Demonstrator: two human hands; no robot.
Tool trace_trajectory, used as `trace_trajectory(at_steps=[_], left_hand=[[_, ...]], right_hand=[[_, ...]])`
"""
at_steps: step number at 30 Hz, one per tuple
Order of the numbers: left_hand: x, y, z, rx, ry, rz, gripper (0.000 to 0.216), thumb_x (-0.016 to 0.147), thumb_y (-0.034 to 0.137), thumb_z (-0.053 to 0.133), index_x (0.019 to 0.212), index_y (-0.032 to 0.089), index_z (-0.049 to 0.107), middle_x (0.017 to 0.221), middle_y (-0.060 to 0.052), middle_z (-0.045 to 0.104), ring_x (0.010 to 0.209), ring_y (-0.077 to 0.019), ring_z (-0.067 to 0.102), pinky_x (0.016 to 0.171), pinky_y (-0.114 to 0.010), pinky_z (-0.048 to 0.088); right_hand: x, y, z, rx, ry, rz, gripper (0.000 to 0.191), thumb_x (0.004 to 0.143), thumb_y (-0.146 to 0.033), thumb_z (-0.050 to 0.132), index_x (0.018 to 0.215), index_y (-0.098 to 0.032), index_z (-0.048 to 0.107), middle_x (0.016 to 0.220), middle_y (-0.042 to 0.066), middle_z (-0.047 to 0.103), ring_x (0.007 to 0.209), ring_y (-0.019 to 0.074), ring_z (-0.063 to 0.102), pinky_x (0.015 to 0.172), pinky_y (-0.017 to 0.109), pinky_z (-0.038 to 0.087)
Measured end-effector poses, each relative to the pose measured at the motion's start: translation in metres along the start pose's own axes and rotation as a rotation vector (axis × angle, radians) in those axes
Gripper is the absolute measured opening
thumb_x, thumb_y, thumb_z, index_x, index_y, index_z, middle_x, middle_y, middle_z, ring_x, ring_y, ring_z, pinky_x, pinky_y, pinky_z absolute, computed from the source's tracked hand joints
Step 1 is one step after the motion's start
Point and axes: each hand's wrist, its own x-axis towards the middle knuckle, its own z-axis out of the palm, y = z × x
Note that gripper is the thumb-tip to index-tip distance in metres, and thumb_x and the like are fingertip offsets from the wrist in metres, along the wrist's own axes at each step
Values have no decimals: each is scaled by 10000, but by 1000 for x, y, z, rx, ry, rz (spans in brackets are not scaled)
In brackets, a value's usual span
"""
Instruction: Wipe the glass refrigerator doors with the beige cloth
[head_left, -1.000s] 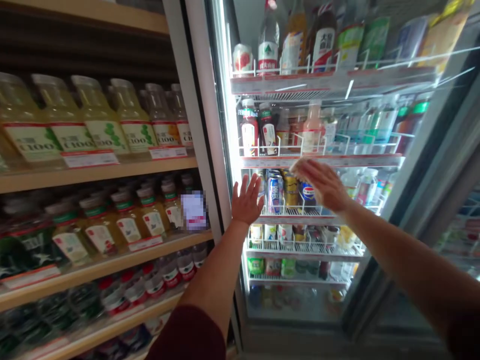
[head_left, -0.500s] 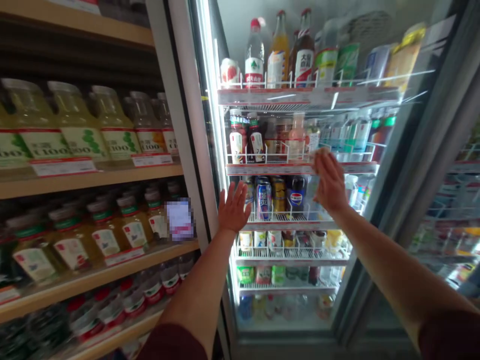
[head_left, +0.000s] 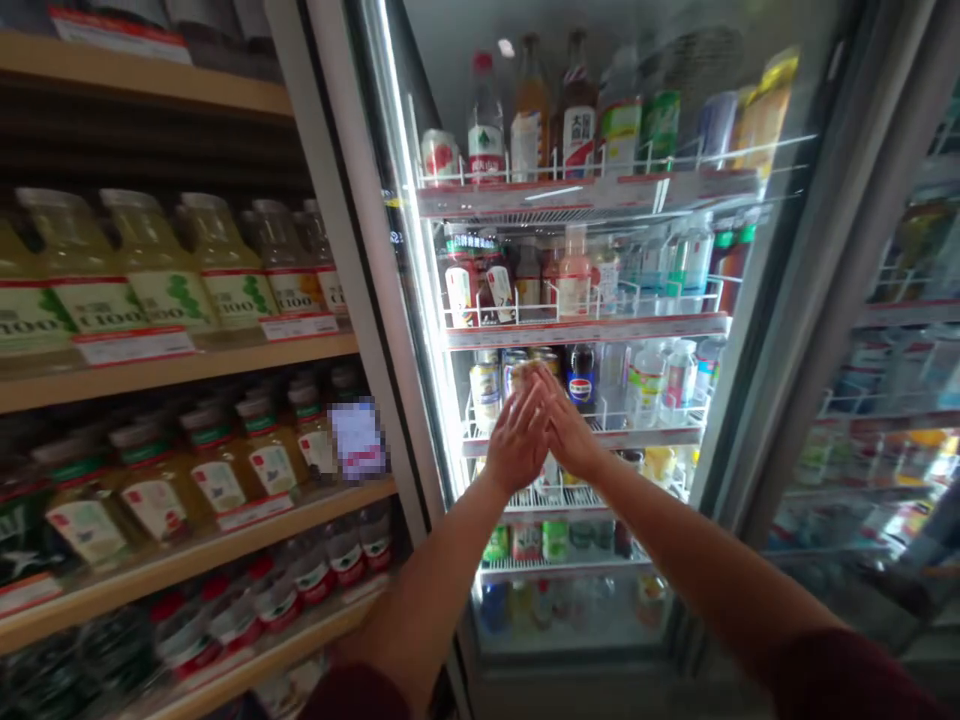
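My left hand (head_left: 516, 440) and my right hand (head_left: 564, 428) are raised side by side in front of the lit drinks fridge, fingers stretched out and overlapping at the tips. Both hands hold nothing. They sit before the wire shelf (head_left: 645, 436) of cans, partly hiding a can behind the fingers. A yellow-white can (head_left: 485, 383) stands just left of them and a dark Pepsi bottle (head_left: 582, 376) just right. Whether the palms touch the fridge's glass door I cannot tell.
The fridge's upper shelves (head_left: 585, 196) carry bottles and cans; lower racks hold small cartons. To the left, wooden shelves (head_left: 180, 368) hold rows of yellow-green drink bottles and red-capped water bottles. A grey door frame (head_left: 817, 270) and a second fridge stand at the right.
My right hand has swept left and down from the second shelf's edge to meet my left hand, which shifted slightly right. The view has shifted to the right.
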Motion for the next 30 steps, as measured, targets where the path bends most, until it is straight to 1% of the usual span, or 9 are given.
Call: trace_trajectory(at_steps=[5, 8, 10, 13, 17, 21, 26, 28, 30], left_hand=[[-1, 26, 22, 75, 21, -111, 610, 1100, 245, 398, 1677, 155, 223, 1574, -167, 500, 1517, -273, 410, 1239, -464, 377], [-11, 25, 26, 114, 57, -149, 636, 1054, 143, 465, 1663, 202, 292, 1471, -147, 600, 1434, -276, 516, 1208, -468, 417], [-12, 22, 27, 130, 85, -150, 677, 1032, 98, 459, 1670, 234, 279, 1467, -140, 597, 1438, -279, 509, 1192, -479, 441], [12, 12, 28, 163, 151, -186, 727, 1017, 51, 401, 1693, 225, 197, 1585, -159, 474, 1531, -287, 380, 1228, -513, 401], [61, 5, 32, 186, 269, -279, 751, 1006, 60, 357, 1705, 188, 112, 1691, -140, 315, 1594, -276, 232, 1315, -540, 237], [57, 34, 60, 175, 156, -228, 784, 1004, 204, 478, 1698, 126, 121, 1742, -134, 127, 1614, -329, 90, 1326, -578, 166], [28, 55, 86, 164, -180, 217, 718, 988, 112, 449, 1671, 255, 280, 1688, -17, 334, 1587, -174, 221, 1351, -400, 169], [44, 35, 77, 168, -162, 215, 709, 1004, 100, 428, 1678, 244, 259, 1665, -27, 383, 1581, -178, 241, 1356, -417, 126], [68, 11, 61, 228, -34, 41, 705, 1039, 134, 415, 1697, 205, 174, 1678, -76, 355, 1597, -234, 190, 1353, -487, 119]], right_hand=[[-35, 35, -46, -264, 108, 62, 654, 1073, -224, 357, 1689, -308, 154, 1709, 81, 348, 1564, 214, 368, 1248, 448, 393], [-76, 73, -77, -630, 260, 332, 638, 1084, -328, 364, 1689, -248, 177, 1702, 144, 347, 1594, 304, 296, 1265, 584, 281], [-105, 99, -89, -759, 240, 471, 646, 1087, -381, 336, 1688, -202, 181, 1695, 175, 349, 1584, 341, 305, 1253, 629, 252], [-139, 130, -87, -818, 178, 477, 670, 1074, -410, 312, 1690, -185, 174, 1684, 176, 372, 1572, 348, 322, 1250, 615, 244], [-155, 149, -71, -820, 282, 431, 707, 1047, -392, 320, 1697, -187, 133, 1677, 180, 377, 1580, 357, 295, 1258, 608, 196], [-156, 155, -68, -803, 294, 385, 732, 1026, -381, 371, 1696, -194, 143, 1666, 177, 396, 1583, 356, 290, 1270, 602, 166], [-156, 155, -72, -814, 296, 348, 718, 1028, -348, 368, 1695, -195, 147, 1670, 178, 391, 1590, 343, 285, 1277, 607, 161], [-155, 154, -73, -809, 297, 343, 719, 1027, -346, 373, 1694, -190, 154, 1670, 183, 389, 1587, 350, 294, 1275, 618, 164], [-154, 154, -73, -811, 312, 309, 723, 1030, -340, 388, 1695, -192, 145, 1667, 182, 398, 1592, 345, 284, 1276, 615, 169]])
